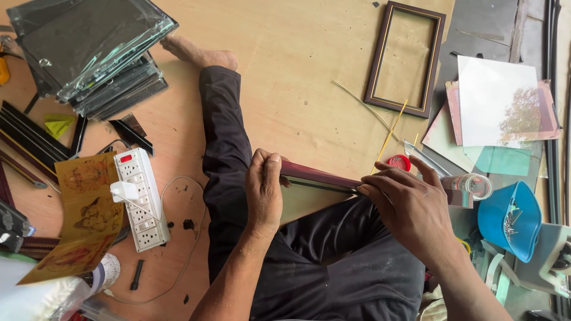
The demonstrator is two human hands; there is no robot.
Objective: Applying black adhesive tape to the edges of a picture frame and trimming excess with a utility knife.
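I see left hand (264, 190) and right hand (410, 205) both clenched on the frame (318, 177) over my lap, empty frame (406, 58) on floor's far edge

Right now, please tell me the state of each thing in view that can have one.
Dark red frame: held on edge over the lap by both hands.
Left hand: closed on the frame's left part.
Right hand: fingers on the frame's right end.
Empty brown frame: flat on the floor.
Power strip: one white plug in.
Framed pictures stack: piled, tilted.
Blue bowl: tipped, holds small nails.
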